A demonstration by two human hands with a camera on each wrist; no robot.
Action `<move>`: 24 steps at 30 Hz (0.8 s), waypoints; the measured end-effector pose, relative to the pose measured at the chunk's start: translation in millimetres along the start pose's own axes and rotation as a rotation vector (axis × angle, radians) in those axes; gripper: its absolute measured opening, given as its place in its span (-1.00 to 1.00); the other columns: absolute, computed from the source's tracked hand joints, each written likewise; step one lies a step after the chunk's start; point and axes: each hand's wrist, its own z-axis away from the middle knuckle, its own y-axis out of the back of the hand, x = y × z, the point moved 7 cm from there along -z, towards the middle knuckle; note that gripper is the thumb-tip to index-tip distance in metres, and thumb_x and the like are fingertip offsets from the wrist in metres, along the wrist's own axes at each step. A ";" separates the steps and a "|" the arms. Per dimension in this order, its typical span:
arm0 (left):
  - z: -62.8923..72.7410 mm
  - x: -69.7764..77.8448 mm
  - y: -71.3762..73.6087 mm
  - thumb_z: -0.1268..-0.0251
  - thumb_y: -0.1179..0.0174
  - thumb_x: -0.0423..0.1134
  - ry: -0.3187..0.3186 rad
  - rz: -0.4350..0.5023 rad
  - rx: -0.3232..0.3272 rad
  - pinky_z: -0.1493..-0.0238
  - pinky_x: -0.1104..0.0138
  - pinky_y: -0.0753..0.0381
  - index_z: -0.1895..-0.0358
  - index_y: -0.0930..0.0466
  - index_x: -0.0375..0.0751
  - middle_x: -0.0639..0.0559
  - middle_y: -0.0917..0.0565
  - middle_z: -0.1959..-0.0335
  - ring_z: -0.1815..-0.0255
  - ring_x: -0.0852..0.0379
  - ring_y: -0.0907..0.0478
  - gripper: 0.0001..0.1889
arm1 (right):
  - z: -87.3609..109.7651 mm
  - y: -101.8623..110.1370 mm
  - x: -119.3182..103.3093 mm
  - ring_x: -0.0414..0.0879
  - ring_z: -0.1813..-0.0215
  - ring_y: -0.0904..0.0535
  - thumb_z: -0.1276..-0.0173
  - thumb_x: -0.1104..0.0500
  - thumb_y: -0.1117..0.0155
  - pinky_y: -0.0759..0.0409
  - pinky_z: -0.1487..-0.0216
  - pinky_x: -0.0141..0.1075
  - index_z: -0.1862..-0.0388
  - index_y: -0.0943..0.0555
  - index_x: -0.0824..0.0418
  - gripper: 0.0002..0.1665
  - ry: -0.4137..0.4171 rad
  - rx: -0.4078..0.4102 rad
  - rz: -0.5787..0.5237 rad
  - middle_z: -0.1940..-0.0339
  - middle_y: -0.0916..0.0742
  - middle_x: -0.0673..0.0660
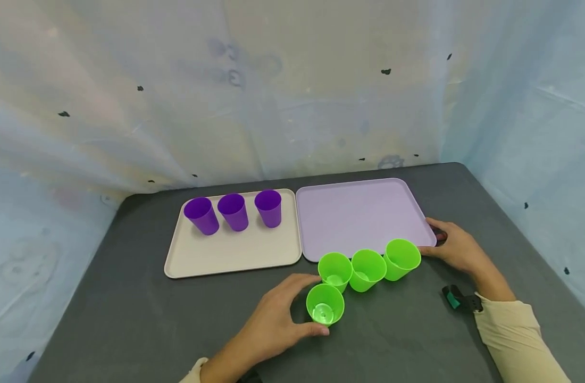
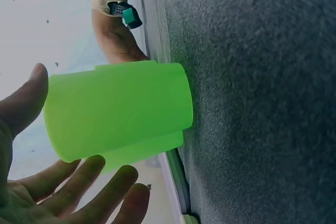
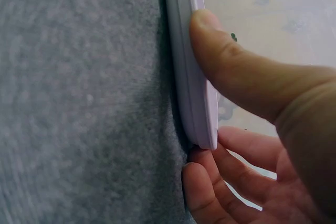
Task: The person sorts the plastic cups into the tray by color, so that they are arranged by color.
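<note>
Several bright green cups stand upright on the dark table in front of the lilac tray (image 1: 359, 215). The nearest green cup (image 1: 325, 304) lies between the spread thumb and fingers of my left hand (image 1: 278, 314); a gap shows between palm and cup. In the left wrist view this cup (image 2: 118, 108) hides most of those behind it, and whether the fingertips touch it is hard to tell. At the tray's front right corner, my right hand (image 1: 457, 250) holds the edge, thumb along the front and fingers around the side. The right wrist view shows its thumb (image 3: 226, 61) against the rim.
Left of the lilac tray lies a cream tray (image 1: 235, 252), bearing three upright purple cups (image 1: 268, 208) near its back edge. The trays sit side by side. A pale patterned curtain (image 1: 273, 106) hangs behind and beside the dark table (image 1: 144, 319).
</note>
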 end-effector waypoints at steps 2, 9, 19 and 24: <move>0.1 1.1 -0.6 0.13 -0.58 0.07 -0.008 -0.013 0.005 -0.29 0.17 -0.56 -0.31 -0.48 0.17 0.36 -0.57 -0.21 -0.28 0.26 -0.53 -0.20 | 0.0 0.4 0.2 0.35 -0.14 -0.50 -0.20 -0.25 -0.45 -0.54 -0.03 0.22 -0.52 -0.17 0.44 0.19 0.000 0.004 0.002 -0.23 -0.47 0.55; 1.9 2.1 -4.7 0.10 -0.55 0.13 0.014 -0.014 -0.022 -0.30 0.16 -0.55 -0.32 -0.45 0.23 0.36 -0.58 -0.21 -0.29 0.25 -0.53 -0.20 | 0.0 -0.1 0.3 0.34 -0.12 -0.51 -0.21 -0.26 -0.44 -0.54 -0.01 0.20 -0.52 -0.18 0.44 0.18 0.002 0.006 0.008 -0.21 -0.49 0.54; 3.2 0.6 -11.2 0.10 -0.57 0.10 0.044 0.004 -0.040 -0.31 0.13 -0.54 -0.30 -0.46 0.28 0.38 -0.59 -0.21 -0.29 0.22 -0.54 -0.23 | 2.5 0.4 0.0 0.32 -0.11 -0.51 -0.21 -0.24 -0.44 -0.54 -0.02 0.19 -0.51 -0.19 0.44 0.16 0.014 0.010 -0.004 -0.20 -0.49 0.53; 4.7 0.8 -11.0 0.11 -0.57 0.13 0.059 0.005 -0.065 -0.30 0.14 -0.54 -0.27 -0.46 0.25 0.38 -0.59 -0.20 -0.27 0.23 -0.54 -0.24 | 2.1 1.2 0.0 0.33 -0.12 -0.51 -0.20 -0.26 -0.44 -0.54 -0.01 0.19 -0.51 -0.20 0.44 0.17 0.012 0.014 0.005 -0.21 -0.49 0.54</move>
